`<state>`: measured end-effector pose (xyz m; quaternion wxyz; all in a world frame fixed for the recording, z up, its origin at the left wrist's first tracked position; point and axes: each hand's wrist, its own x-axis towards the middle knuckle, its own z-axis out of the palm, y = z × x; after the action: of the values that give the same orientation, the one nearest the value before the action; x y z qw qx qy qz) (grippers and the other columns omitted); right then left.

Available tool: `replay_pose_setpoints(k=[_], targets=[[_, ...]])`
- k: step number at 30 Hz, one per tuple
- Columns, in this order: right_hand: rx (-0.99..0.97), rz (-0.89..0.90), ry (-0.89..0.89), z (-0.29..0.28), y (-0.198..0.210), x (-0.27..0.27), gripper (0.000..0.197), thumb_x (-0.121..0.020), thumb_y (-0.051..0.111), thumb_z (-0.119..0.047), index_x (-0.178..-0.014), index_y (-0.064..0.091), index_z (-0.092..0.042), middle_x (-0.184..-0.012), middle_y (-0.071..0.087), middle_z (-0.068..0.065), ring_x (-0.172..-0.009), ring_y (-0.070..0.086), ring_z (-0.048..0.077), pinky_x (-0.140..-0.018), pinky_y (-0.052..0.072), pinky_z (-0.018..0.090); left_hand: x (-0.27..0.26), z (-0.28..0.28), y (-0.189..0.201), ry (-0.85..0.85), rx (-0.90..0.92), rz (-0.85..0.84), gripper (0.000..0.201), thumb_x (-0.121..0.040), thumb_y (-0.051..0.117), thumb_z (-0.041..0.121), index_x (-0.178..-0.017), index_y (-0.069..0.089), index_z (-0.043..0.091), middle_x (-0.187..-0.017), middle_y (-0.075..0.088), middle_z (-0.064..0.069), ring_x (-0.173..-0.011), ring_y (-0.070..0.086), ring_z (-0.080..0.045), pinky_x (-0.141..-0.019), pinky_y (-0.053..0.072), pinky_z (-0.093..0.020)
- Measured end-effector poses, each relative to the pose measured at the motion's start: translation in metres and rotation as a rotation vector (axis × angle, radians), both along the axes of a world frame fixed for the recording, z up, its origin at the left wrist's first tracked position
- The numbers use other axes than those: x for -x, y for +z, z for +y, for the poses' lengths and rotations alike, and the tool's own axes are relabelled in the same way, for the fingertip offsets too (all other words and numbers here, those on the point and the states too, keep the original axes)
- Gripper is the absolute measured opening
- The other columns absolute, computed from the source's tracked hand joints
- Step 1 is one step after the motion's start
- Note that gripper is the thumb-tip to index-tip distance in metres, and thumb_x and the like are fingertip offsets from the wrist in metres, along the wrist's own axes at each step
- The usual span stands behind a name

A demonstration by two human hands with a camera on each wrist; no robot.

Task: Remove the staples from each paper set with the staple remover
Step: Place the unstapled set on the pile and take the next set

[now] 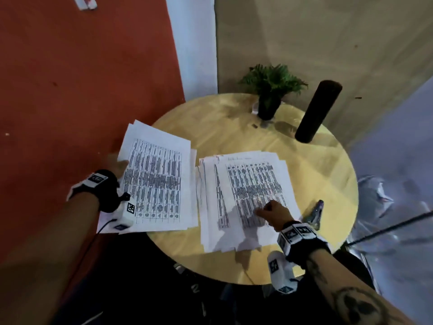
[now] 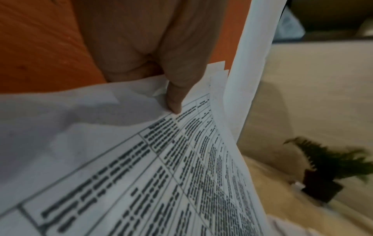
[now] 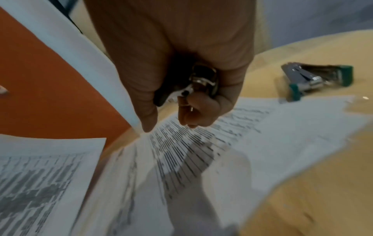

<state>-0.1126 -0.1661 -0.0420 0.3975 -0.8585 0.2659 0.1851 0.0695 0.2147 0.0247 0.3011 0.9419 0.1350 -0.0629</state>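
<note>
Two paper sets are laid on the round wooden surface (image 1: 304,174). The left paper set (image 1: 157,181) overhangs the rim at 9 o'clock and is pinched at its outer edge by the left hand (image 1: 117,165); in the left wrist view the thumb (image 2: 177,89) is seen pressed on the top sheet, with the other fingers hidden beneath the pages. The right paper set (image 1: 243,198) is fanned out near the centre of the surface. The right hand (image 1: 274,213) is held just above the printed table of this set, its fingers curled round the staple remover (image 3: 201,81), of which only the metal hinge and dark body are visible inside the grip. A stapler (image 1: 316,213) is lying at 3 o'clock of the right paper set, just beside its edge. At 12 o'clock a potted plant (image 1: 270,90) is placed, and a dark cylinder (image 1: 317,111) is seen at 1 o'clock
</note>
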Motion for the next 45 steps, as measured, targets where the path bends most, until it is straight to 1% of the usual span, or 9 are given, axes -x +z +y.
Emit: replay_pose_setpoints(k=[5, 9, 13, 16, 19, 24, 31, 36, 45], targets=[[0.146, 0.101, 0.049, 0.001, -0.034, 0.007, 0.036, -0.081, 0.069, -0.031, -0.064, 0.041, -0.017, -0.066, 0.046, 0.002, -0.067, 0.048, 0.019, -0.058, 0.032, 0.024, -0.011, 0.004, -0.040, -0.001, -0.107, 0.133, 0.042, -0.096, 0.050, 0.008, -0.132, 0.044, -0.012, -0.137, 0.045, -0.031, -0.124, 0.045, -0.044, -0.100, 0.035, -0.042], [0.257, 0.078, 0.043, 0.009, -0.041, 0.017, 0.027, -0.083, 0.066, -0.034, -0.089, 0.048, -0.014, -0.098, 0.053, 0.010, -0.095, 0.057, 0.030, -0.076, 0.042, 0.032, -0.027, 0.009, -0.064, 0.061, -0.167, 0.056, 0.059, -0.091, 0.056, 0.013, -0.143, 0.031, -0.002, -0.148, 0.032, -0.025, -0.136, 0.032, -0.041, -0.113, 0.024, -0.045], [0.268, 0.112, 0.044, 0.010, -0.041, 0.015, 0.034, -0.082, 0.067, -0.036, -0.100, 0.054, -0.010, -0.105, 0.053, 0.010, -0.101, 0.056, 0.032, -0.081, 0.043, 0.033, -0.028, -0.036, -0.060, 0.012, -0.302, -0.063, 0.059, -0.089, 0.062, 0.024, -0.139, 0.037, 0.006, -0.143, 0.036, -0.023, -0.134, 0.032, -0.040, -0.107, 0.029, -0.051], [0.253, 0.143, 0.051, 0.007, -0.043, 0.013, 0.037, -0.079, 0.069, -0.036, -0.102, 0.055, -0.011, -0.103, 0.054, 0.007, -0.100, 0.057, 0.029, -0.079, 0.043, 0.031, -0.006, -0.111, -0.060, -0.230, -0.160, -0.029, 0.046, -0.089, 0.060, 0.024, -0.132, 0.048, 0.010, -0.131, 0.047, -0.021, -0.125, 0.042, -0.037, -0.099, 0.039, -0.045], [0.231, 0.138, 0.045, 0.004, -0.045, 0.009, 0.022, -0.075, 0.070, -0.032, -0.086, 0.059, -0.017, -0.099, 0.062, 0.008, -0.092, 0.061, 0.026, -0.075, 0.045, 0.028, 0.027, -0.178, -0.080, -0.368, 0.022, 0.145, 0.049, -0.087, 0.063, 0.028, -0.130, 0.050, 0.009, -0.128, 0.050, -0.020, -0.120, 0.050, -0.035, -0.100, 0.042, -0.041], [0.191, 0.161, 0.067, 0.002, -0.044, 0.003, 0.023, -0.070, 0.073, -0.026, -0.059, 0.054, -0.021, -0.085, 0.067, 0.005, -0.086, 0.065, 0.024, -0.068, 0.045, 0.025, 0.054, -0.230, -0.100, -0.231, 0.069, 0.270, 0.072, -0.081, 0.069, 0.043, -0.137, 0.042, 0.007, -0.139, 0.043, -0.016, -0.129, 0.042, -0.033, -0.104, 0.039, -0.040], [0.184, 0.174, 0.089, 0.001, -0.044, 0.001, 0.020, -0.068, 0.074, -0.033, -0.078, 0.062, -0.021, -0.097, 0.069, 0.006, -0.091, 0.065, 0.023, -0.077, 0.050, 0.028, 0.039, -0.236, -0.098, -0.134, 0.243, 0.383, 0.071, -0.079, 0.076, 0.032, -0.135, 0.044, 0.003, -0.140, 0.048, -0.016, -0.126, 0.049, -0.031, -0.104, 0.041, -0.038], [0.196, 0.165, 0.091, 0.001, -0.042, 0.001, 0.023, -0.074, 0.073, -0.033, -0.085, 0.059, -0.019, -0.102, 0.066, 0.008, -0.097, 0.062, 0.025, -0.081, 0.050, 0.030, 0.042, -0.250, -0.095, -0.184, 0.151, 0.418, 0.111, -0.070, 0.082, 0.035, -0.149, 0.011, 0.004, -0.154, 0.025, -0.014, -0.139, 0.032, -0.032, -0.109, 0.036, -0.044], [0.215, 0.158, 0.096, 0.003, -0.044, 0.004, 0.042, -0.078, 0.069, -0.035, -0.111, 0.057, -0.011, -0.117, 0.056, 0.012, -0.108, 0.056, 0.029, -0.088, 0.046, 0.032, 0.049, -0.256, -0.090, -0.348, -0.218, 0.368, 0.083, -0.073, 0.077, 0.046, -0.140, 0.039, 0.015, -0.143, 0.027, -0.015, -0.135, 0.024, -0.035, -0.102, 0.035, -0.050]])
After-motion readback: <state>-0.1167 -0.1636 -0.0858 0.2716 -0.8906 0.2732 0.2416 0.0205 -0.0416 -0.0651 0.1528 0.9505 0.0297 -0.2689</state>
